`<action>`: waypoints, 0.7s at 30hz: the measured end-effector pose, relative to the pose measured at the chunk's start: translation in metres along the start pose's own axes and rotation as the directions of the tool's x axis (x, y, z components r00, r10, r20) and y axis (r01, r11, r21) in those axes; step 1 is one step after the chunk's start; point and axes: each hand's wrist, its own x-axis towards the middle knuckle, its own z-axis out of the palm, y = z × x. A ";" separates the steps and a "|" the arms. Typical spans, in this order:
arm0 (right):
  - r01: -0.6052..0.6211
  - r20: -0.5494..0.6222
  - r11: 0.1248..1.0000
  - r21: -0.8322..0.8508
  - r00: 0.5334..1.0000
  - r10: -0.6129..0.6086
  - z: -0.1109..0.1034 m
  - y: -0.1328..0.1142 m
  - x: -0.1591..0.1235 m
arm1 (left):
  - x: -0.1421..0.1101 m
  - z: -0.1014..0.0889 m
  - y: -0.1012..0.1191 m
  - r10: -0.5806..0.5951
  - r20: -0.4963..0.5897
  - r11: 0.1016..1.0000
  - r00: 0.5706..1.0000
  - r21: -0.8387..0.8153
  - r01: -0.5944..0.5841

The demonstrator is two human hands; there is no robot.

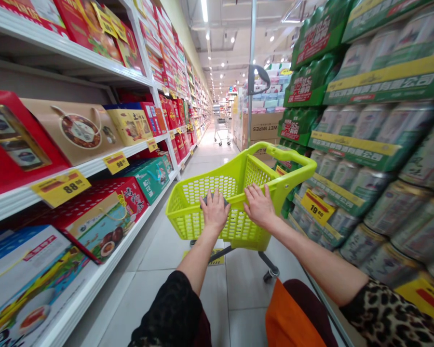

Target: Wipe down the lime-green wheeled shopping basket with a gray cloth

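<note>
A lime-green plastic shopping cart (188, 219) stands crosswise in front of me, its looped handle to the right. My left hand (215, 212) lies over a dark grey cloth (203, 202), pressing it against the near rim of the basket; most of the cloth is hidden under the palm and fingers. Farther right, my right hand (260, 206) grips that same rim, with its fingers bent over the top edge. Perforated walls form the basket, and a divider panel (257, 168) crosses it near the handle.
Shelves (130, 149) with boxed gifts and yellow price tags line the left. Stacked cases of cans (347, 125) rise close on the right. A grey metal cart (221, 123) stands farther down the tiled aisle, near cartons (262, 126). Orange fabric (292, 318) hangs by my legs.
</note>
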 end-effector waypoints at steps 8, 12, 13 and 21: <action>0.043 0.014 0.999 0.023 0.999 -0.044 0.000 0.009 -0.001 | -0.013 0.004 -0.087 -0.063 -0.028 0.995 0.998 0.070 0.065; 0.030 -0.003 0.999 0.038 1.000 -0.030 0.000 0.005 -0.002 | -0.019 0.017 -0.140 -0.116 -0.130 0.991 0.985 -0.075 0.107; 0.026 -0.008 0.999 0.041 1.000 -0.026 0.001 0.004 -0.002 | -0.018 0.021 -0.142 -0.129 -0.159 0.986 0.979 -0.122 0.111; 0.045 -0.013 0.999 0.009 0.999 -0.045 0.002 0.002 -0.008 | 0.006 0.024 -0.061 0.127 -0.132 0.978 0.983 -0.150 -0.147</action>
